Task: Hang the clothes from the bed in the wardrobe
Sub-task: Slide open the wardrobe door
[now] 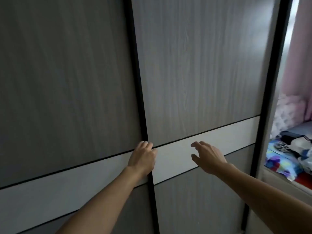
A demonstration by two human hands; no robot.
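L hand [143, 157] gripping wardrobe door [199, 73] edge at seam | R hand [208, 158] open, fingers spread, by white band [228, 132] | clothes [290, 149] far rt

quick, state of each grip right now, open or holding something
left grip: fingers curled on the black door edge.
right grip: open, fingers spread, holding nothing.

A pink curtain [300, 48] hangs at far right; pale floral fabric [285, 114] bunches just below it.

This is a bedroom in a home, with a big grey wardrobe [194, 73], a bed [302, 129] with clothes [287, 146] on it and a pink curtain [298, 56].
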